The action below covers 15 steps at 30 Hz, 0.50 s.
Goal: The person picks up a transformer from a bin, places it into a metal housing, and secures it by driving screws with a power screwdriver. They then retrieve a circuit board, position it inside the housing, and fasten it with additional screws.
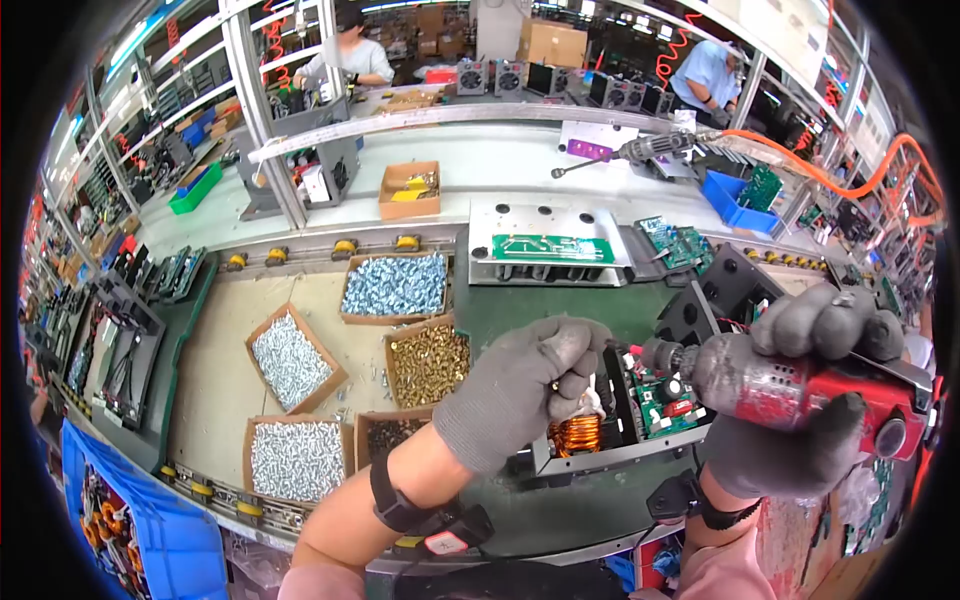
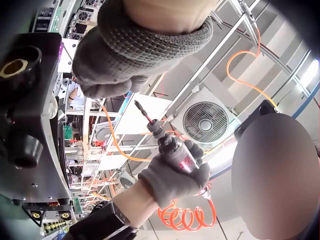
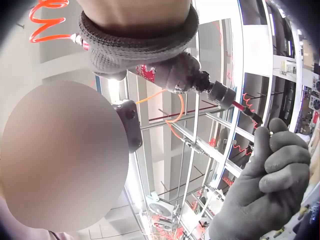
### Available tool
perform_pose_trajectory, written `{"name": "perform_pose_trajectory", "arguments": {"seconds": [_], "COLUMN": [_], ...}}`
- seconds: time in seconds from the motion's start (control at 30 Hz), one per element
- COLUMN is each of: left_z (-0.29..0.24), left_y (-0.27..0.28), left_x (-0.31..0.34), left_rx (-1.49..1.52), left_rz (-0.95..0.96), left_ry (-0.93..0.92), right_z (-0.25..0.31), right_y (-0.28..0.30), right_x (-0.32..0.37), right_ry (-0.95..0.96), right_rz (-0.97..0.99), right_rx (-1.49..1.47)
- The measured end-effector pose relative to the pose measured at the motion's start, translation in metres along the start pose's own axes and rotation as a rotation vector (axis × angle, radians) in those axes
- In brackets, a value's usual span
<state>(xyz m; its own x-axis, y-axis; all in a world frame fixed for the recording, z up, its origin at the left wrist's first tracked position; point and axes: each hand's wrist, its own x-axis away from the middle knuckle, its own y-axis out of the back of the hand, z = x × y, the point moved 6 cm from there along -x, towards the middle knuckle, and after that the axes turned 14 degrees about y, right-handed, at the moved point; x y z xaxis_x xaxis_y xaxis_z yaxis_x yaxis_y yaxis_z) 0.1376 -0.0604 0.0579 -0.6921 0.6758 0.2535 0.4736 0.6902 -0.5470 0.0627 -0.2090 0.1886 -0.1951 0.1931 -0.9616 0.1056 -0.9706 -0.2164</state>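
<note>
My gloved right hand (image 1: 790,455) grips a red and grey power screwdriver (image 1: 750,378), its fingers wrapped over the body. The driver's dark bit (image 3: 250,115) points at the left hand's fingertips. My gloved left hand (image 1: 525,390) has its fingers curled, and thumb and forefinger pinch a small brass-coloured screw (image 3: 271,133), mostly hidden by the glove. Both hands are above an open black metal case (image 1: 590,462), which holds a copper coil (image 1: 574,436) and a green circuit board (image 1: 655,408). The left hand covers part of this case.
Left of the case lie cardboard trays of silver screws (image 1: 295,460), brass-coloured fasteners (image 1: 430,362) and bluish screws (image 1: 395,285). Behind stands a metal fixture with a green board (image 1: 553,248). A second driver (image 1: 650,148) hangs on an orange hose (image 1: 800,150). Two people work across the bench.
</note>
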Motion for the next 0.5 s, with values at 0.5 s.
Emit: {"name": "perform_pose_trajectory", "arguments": {"seconds": [0.5], "left_z": [-0.001], "left_y": [-0.005], "left_x": [-0.016], "left_rx": [-0.642], "left_rz": [-0.151], "left_ry": [-0.01], "right_z": [-0.008], "right_y": [0.02], "right_x": [-0.005], "right_ry": [0.078], "right_rz": [0.088], "right_rx": [-0.218]}}
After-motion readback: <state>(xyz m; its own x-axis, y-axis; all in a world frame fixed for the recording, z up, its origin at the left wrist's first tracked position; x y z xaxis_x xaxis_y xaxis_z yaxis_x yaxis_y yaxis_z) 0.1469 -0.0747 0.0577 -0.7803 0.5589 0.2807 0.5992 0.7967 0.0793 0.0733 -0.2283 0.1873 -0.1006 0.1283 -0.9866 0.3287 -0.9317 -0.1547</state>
